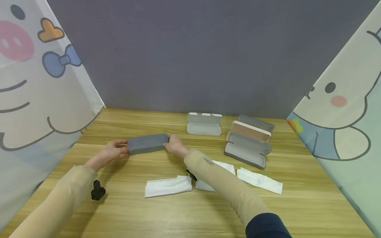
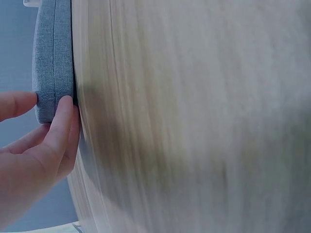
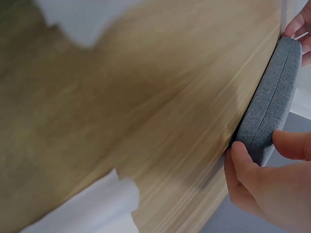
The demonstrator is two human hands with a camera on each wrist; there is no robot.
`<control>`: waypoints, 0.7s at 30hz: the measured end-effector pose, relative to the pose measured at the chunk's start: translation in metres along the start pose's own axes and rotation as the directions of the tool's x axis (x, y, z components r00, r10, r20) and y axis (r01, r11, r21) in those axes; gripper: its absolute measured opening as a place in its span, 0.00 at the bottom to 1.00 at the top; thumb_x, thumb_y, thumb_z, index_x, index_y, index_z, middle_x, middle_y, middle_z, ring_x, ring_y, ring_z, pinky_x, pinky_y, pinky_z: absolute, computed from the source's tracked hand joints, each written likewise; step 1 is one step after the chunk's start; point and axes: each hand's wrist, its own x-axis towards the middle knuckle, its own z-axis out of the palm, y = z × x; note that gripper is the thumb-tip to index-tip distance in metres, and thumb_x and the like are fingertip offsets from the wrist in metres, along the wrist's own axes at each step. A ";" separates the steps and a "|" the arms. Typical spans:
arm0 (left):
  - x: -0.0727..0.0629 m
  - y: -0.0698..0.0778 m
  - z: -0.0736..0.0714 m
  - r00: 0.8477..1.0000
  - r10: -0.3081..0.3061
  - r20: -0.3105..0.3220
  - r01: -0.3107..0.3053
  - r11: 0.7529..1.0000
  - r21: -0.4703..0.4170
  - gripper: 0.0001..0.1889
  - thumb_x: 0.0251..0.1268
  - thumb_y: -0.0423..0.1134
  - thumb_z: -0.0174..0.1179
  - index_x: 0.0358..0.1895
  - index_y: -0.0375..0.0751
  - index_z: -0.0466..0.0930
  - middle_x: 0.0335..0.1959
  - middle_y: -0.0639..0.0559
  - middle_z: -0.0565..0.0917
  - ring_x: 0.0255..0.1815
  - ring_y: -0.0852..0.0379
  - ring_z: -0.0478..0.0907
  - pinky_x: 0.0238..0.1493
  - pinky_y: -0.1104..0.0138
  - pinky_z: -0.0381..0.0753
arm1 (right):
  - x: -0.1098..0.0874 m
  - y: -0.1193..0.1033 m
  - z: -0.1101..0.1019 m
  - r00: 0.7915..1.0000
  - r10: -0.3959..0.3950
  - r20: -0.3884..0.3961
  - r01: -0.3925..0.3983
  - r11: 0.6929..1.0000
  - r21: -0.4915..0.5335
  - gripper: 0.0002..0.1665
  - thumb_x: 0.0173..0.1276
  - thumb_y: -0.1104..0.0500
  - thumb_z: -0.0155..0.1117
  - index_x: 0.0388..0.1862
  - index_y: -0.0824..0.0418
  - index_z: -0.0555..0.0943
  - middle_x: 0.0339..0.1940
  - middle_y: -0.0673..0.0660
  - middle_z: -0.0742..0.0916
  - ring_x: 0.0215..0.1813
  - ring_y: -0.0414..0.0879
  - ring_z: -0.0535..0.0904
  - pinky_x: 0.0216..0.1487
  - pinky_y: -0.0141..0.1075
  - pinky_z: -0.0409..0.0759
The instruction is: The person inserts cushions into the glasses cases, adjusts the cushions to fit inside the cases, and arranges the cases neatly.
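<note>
A closed grey fabric-covered glasses case [image 1: 147, 144] lies lengthwise between my two hands, at or just above the tabletop. My left hand [image 1: 110, 153] grips its left end; in the left wrist view one digit presses the upper face of the glasses case [image 2: 53, 58] and the other fingers touch its side and end. At the other end, my right hand [image 1: 176, 145] pinches the case between thumb and fingers. The right wrist view shows the seam of the glasses case [image 3: 272, 97] running unbroken along its side, lid down.
A white glasses case [image 1: 204, 129] stands opened at the back. To the right, an opened grey case [image 1: 245, 155], a beige case [image 1: 251, 131] and another grey case [image 1: 258, 123] crowd together. White folded cloths [image 1: 168, 186] [image 1: 259, 180] lie nearer me, one partly under my right forearm.
</note>
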 end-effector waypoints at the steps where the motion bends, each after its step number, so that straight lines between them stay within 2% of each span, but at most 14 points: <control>1: 0.000 0.000 0.000 1.000 0.000 -0.002 0.000 1.000 -0.001 0.33 0.74 0.33 0.45 0.72 0.19 0.40 0.69 0.17 0.52 0.53 0.58 0.75 0.51 0.75 0.80 | 0.000 0.000 0.000 1.000 0.002 0.001 -0.002 1.000 0.000 0.27 0.73 0.62 0.54 0.68 0.71 0.66 0.66 0.66 0.76 0.67 0.55 0.72 0.64 0.41 0.75; 12: 0.003 0.005 0.003 1.000 0.004 -0.007 -0.004 1.000 -0.016 0.33 0.74 0.31 0.44 0.71 0.17 0.39 0.68 0.16 0.52 0.47 0.67 0.75 0.49 0.75 0.81 | 0.005 0.005 -0.004 0.999 0.042 0.012 -0.042 0.999 0.006 0.30 0.73 0.59 0.54 0.71 0.67 0.63 0.69 0.64 0.73 0.65 0.52 0.74 0.59 0.39 0.78; 16: 0.002 0.007 0.005 1.000 -0.006 -0.012 0.006 1.000 -0.018 0.32 0.75 0.31 0.43 0.72 0.18 0.38 0.68 0.16 0.51 0.45 0.68 0.76 0.49 0.75 0.81 | 0.004 0.006 -0.005 0.999 0.043 0.011 -0.043 0.999 0.023 0.31 0.72 0.59 0.55 0.71 0.67 0.63 0.70 0.63 0.72 0.66 0.52 0.73 0.61 0.40 0.77; 19: -0.001 0.009 0.005 0.998 -0.012 -0.066 0.014 0.999 0.031 0.32 0.75 0.34 0.43 0.72 0.20 0.40 0.68 0.17 0.52 0.47 0.61 0.77 0.49 0.72 0.82 | -0.001 0.002 -0.006 0.999 0.044 0.019 -0.045 0.998 0.042 0.32 0.73 0.58 0.54 0.72 0.67 0.62 0.71 0.63 0.71 0.67 0.52 0.71 0.66 0.42 0.73; 21: -0.007 0.009 0.005 0.991 0.003 -0.131 0.011 0.995 0.104 0.32 0.75 0.37 0.43 0.73 0.22 0.42 0.68 0.17 0.53 0.51 0.49 0.78 0.49 0.67 0.83 | -0.003 -0.003 -0.004 0.999 0.039 0.025 -0.040 0.999 0.020 0.32 0.73 0.57 0.55 0.72 0.66 0.62 0.70 0.62 0.73 0.64 0.50 0.74 0.65 0.41 0.74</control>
